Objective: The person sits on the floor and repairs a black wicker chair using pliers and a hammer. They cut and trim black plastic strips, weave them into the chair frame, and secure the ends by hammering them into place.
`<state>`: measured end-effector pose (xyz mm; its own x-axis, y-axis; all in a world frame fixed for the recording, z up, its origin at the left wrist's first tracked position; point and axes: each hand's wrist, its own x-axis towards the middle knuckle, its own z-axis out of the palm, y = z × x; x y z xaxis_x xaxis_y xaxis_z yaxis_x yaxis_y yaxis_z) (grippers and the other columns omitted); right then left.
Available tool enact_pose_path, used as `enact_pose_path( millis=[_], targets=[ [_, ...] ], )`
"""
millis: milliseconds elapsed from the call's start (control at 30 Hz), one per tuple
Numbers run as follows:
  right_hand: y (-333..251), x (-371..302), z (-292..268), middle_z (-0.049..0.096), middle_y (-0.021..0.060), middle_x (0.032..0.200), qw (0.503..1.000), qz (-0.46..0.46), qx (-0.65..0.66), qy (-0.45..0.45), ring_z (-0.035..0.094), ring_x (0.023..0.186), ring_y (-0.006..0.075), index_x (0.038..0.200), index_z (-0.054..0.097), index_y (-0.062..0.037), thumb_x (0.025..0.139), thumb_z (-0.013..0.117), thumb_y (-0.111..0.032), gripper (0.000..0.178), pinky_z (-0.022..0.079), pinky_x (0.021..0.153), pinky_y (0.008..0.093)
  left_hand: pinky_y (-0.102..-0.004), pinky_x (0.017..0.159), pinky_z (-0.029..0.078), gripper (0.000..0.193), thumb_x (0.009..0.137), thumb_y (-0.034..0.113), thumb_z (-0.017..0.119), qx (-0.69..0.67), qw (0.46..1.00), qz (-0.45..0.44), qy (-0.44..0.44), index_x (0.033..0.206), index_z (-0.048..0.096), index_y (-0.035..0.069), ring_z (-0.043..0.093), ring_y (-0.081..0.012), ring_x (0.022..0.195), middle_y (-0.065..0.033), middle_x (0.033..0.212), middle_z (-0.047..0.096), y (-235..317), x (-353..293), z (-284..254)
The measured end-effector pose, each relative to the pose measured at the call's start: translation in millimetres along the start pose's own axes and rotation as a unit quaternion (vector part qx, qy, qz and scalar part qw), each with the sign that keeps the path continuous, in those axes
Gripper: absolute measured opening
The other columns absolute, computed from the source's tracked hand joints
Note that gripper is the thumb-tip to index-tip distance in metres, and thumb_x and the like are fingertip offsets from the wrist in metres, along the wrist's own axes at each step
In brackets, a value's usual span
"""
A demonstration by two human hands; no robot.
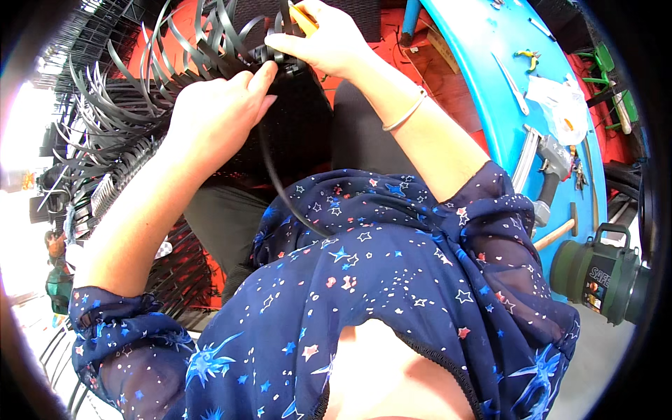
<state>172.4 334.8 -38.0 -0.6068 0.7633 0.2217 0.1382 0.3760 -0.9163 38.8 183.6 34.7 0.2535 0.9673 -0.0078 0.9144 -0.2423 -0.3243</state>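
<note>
Many loose flat black strips (119, 115) fan out from a dark woven piece (297, 129) in front of my legs. My left hand (217, 112) is closed at the upper edge of that piece, thumb and forefinger pinching a black strip; its other fingers are curled. Just to the right, my right hand (332, 42) is wrapped round an orange-handled tool (305, 22), whose working end I cannot make out. The right thumb presses on the black strips beside the left forefinger. One long strip (276, 178) curves down from the work toward my shirt.
A blue table (483, 56) on the right bears yellow-handled pliers (530, 59), a nail gun (555, 161), a clear plastic bag (560, 105) and a hammer (558, 233). A green jug (595, 274) stands beside it. Red sheeting (448, 98) covers the floor.
</note>
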Motion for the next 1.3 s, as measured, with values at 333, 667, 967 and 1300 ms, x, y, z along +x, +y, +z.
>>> enact_pose_path(
  millis=[333, 667, 967, 1300],
  targets=[
    [-15, -8, 14, 0.067, 0.0238, 0.093, 1.0, 0.019, -0.021, -0.006, 0.067, 0.09, 0.0407, 0.101, 0.06, -0.0009, 0.081, 0.075, -0.036, 0.043, 0.053, 0.078, 0.0447, -0.0362, 0.052, 0.053, 0.037, 0.092, 0.029, 0.065, 0.064, 0.988, 0.012, -0.137, 0.112, 0.06, -0.001, 0.067, -0.0243, 0.055, -0.0063, 0.058, 0.063, 6, 4, -16],
    [0, 1, 38, 0.07, 0.0174, 0.099, 0.997, 0.01, -0.066, 0.028, 0.069, 0.092, 0.034, 0.115, 0.063, -0.0041, 0.077, 0.076, -0.047, 0.058, 0.054, 0.083, 0.0411, -0.0437, 0.065, 0.057, 0.05, 0.094, 0.031, 0.062, -0.054, 0.963, -0.023, -0.263, 0.119, 0.051, -0.011, 0.071, -0.0342, 0.073, -0.0193, 0.077, 0.069, -5, 23, -32],
    [-18, -16, 47, 0.07, 0.0139, 0.096, 0.997, -0.017, -0.052, 0.061, 0.069, 0.089, 0.0312, 0.109, 0.064, -0.007, 0.079, 0.076, -0.043, 0.048, 0.054, 0.081, 0.0406, -0.0441, 0.068, 0.056, 0.056, 0.093, 0.035, 0.065, -0.123, 0.923, -0.071, -0.358, 0.127, 0.049, -0.007, 0.071, -0.0319, 0.074, -0.0179, 0.079, 0.07, -18, 17, -47],
    [-23, -23, 54, 0.071, 0.0138, 0.094, 0.995, -0.041, -0.032, 0.089, 0.071, 0.087, 0.0307, 0.107, 0.062, -0.0046, 0.076, 0.078, -0.04, 0.049, 0.056, 0.077, 0.0398, -0.03, 0.05, 0.052, 0.051, 0.093, 0.025, 0.066, -0.395, 0.801, -0.221, -0.392, 0.128, 0.048, -0.008, 0.06, -0.0163, 0.048, -0.0116, 0.066, 0.066, -30, 10, -45]
  ],
)
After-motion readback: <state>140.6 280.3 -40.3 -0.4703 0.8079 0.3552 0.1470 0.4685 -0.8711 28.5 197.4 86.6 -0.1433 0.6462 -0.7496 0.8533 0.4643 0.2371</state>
